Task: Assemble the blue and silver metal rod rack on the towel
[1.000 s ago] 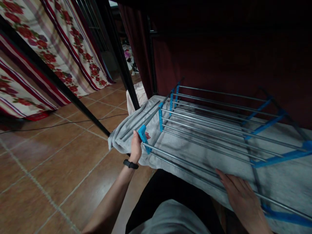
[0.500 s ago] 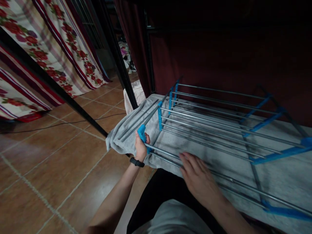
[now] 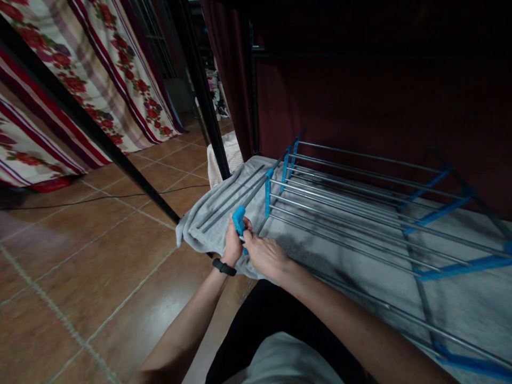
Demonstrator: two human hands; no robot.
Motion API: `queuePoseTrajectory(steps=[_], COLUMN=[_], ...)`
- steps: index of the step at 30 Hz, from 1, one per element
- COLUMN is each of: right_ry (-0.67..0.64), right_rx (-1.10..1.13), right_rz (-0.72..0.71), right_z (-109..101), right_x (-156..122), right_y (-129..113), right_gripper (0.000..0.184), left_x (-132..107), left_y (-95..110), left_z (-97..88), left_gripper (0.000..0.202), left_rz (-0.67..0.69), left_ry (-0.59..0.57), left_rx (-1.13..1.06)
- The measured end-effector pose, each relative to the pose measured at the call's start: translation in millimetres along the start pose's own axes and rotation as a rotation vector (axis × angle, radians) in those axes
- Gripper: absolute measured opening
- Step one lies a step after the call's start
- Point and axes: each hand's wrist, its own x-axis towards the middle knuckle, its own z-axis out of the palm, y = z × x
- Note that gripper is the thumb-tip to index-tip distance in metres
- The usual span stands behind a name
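Note:
A rack of metal rods (image 3: 344,196) joined by blue plastic brackets (image 3: 268,194) lies on a grey blanket (image 3: 296,250). My left hand (image 3: 233,241), with a black band at the wrist, is closed around a blue corner connector (image 3: 239,218) at the rack's near left end. Right beside it, my right hand (image 3: 264,255) is closed on the end of a metal rod where it meets that connector; its fingertips are partly hidden. Two loose grey rods (image 3: 232,200) rest on the blanket to the left.
A black metal post (image 3: 208,101) and a slanting black bar (image 3: 100,141) stand at the left. Floral curtains (image 3: 92,69) hang beyond, above a tiled floor (image 3: 108,256) crossed by a dark cable (image 3: 120,197). A dark red curtain (image 3: 236,74) hangs behind the rack.
My right hand has moved left along the near rod to the blue corner connector and closed there. My left hand keeps its hold. The view has shifted slightly.

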Motion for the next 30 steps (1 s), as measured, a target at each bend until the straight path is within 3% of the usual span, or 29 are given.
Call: queuePoseTrajectory(steps=[6,30], right_ry=[-0.032,-0.080], right_rx=[0.003,0.128], right_rz=[-0.005,0.047], right_z=[-8,-6], right_x=[0,4], right_y=[1,11], right_gripper=[0.028,0.033], left_x=[4,4], left_y=[5,1], left_z=[1.4,4.0], left_gripper=[0.068,0.069], left_rz=[-0.019,-0.054], left_ry=[-0.106,-0.109], left_rx=[-0.055,-0.100])
